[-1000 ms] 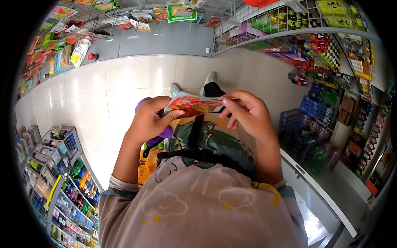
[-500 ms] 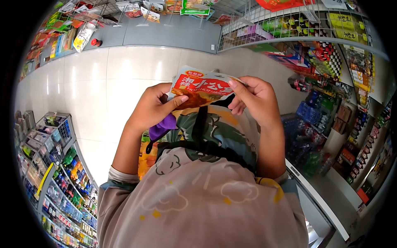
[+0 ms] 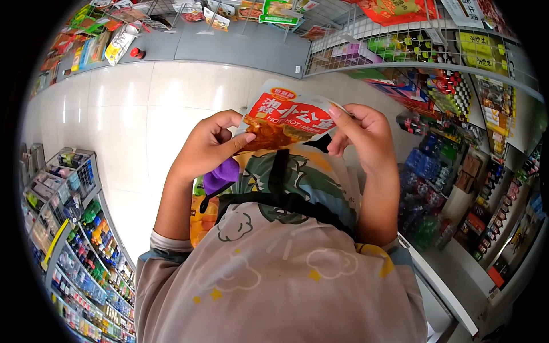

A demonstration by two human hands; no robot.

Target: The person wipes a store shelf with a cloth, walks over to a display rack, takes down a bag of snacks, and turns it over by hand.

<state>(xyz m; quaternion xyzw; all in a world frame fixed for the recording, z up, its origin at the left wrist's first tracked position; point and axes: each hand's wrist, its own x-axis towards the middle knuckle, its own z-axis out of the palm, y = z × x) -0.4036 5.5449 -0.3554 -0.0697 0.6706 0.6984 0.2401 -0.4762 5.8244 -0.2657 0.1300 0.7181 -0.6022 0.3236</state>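
Observation:
Held up before my body is a red and white snack packet (image 3: 289, 117), its printed front facing me, with a picture of food along the lower part. My left hand (image 3: 211, 143) pinches its left edge between thumb and fingers. At the upper right corner my right hand (image 3: 366, 134) grips it, thumb on the front and the other fingers curled behind. Below my left hand hangs a purple cloth-like item (image 3: 221, 176); what carries it is hidden. An orange and yellow printed package or bag (image 3: 205, 220) shows beside my left hip, partly covered by my clothes.
Grey shelving (image 3: 229, 48) with hanging snack packets runs along the far side, and a small red-lidded jar (image 3: 137, 53) stands on it. A wire rack (image 3: 94, 183) of goods curves along the left. Bottled drinks (image 3: 423, 163) are stacked at the right, near a white-edged counter (image 3: 446, 291).
The packet has risen slightly and shifted right, showing more of its front. My right hand has moved a little right with it. Both hands keep their hold.

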